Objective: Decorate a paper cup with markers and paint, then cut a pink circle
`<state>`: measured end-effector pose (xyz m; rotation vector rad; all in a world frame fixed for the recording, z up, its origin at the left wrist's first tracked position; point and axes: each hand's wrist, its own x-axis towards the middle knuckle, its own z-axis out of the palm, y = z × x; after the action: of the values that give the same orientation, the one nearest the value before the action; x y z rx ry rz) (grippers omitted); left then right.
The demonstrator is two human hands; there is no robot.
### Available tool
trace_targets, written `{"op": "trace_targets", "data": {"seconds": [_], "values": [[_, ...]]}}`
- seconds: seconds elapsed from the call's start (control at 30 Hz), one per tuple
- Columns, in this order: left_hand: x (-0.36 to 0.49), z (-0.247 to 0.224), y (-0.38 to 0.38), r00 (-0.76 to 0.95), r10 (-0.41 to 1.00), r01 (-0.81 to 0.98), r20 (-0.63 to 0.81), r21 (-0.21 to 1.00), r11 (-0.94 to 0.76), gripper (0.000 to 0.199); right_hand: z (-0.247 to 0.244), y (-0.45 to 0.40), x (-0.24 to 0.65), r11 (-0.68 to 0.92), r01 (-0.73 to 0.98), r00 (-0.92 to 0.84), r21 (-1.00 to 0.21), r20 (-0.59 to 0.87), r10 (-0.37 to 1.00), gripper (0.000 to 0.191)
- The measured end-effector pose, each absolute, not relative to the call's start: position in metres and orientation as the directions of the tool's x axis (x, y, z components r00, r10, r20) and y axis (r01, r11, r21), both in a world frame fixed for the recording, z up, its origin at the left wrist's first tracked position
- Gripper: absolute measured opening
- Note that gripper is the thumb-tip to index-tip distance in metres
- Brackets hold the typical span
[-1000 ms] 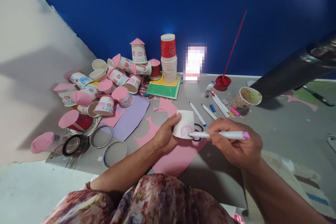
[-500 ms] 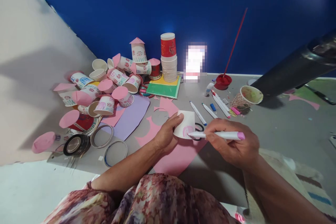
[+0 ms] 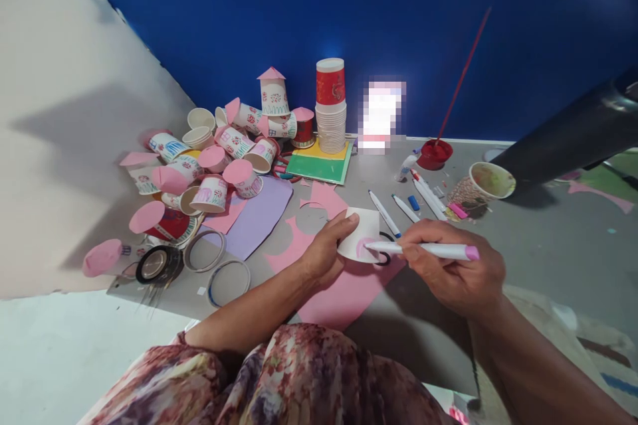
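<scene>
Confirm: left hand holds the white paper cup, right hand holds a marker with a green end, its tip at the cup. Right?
Not quite: the marker's end is pink, not green, as the head view shows. The left hand does hold the white paper cup, and the right hand the marker.

The left hand (image 3: 329, 249) grips a small white paper cup (image 3: 365, 224), while the right hand (image 3: 458, 272) holds a slim white marker (image 3: 448, 250) with a pink end, its tip at a curved pink mark (image 3: 360, 246) on the cup. Below them a cut sheet of pink paper (image 3: 331, 299) lies on the grey counter (image 3: 548, 246); decorated paper cups (image 3: 209, 194) with pink paper tops are heaped to the left.
</scene>
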<state>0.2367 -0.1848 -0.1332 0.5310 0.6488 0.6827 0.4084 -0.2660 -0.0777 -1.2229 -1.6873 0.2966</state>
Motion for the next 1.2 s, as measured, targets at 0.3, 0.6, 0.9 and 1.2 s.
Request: {"op": "trace_targets", "data": {"seconds": [0.3,0.6,0.9,1.2], "values": [[0.2362,-0.1307,-0.1823,0.593,0.705,-0.407,-0.390,0.610,0.680,0.034,-0.0775,-0.2654,0.4078,0.449,0.545,0.010,-0.708,0.541,0.841,0.016],[0.2361,-0.1327,-0.1797,0.636,0.678,-0.405,-0.368,0.589,0.699,0.035,-0.0805,-0.2674,0.4090,0.433,0.528,0.017,-0.731,0.518,0.855,0.016],[0.2350,-0.1349,-0.1765,0.690,0.618,-0.398,-0.377,0.515,0.759,0.038,-0.0782,-0.2661,0.4078,0.471,0.575,0.033,-0.669,0.594,0.804,0.015],[0.2340,-0.1313,-0.1794,0.712,0.587,-0.380,-0.386,0.491,0.784,0.040,-0.0787,-0.2720,0.4094,0.481,0.586,0.000,-0.652,0.594,0.805,0.014]]}}
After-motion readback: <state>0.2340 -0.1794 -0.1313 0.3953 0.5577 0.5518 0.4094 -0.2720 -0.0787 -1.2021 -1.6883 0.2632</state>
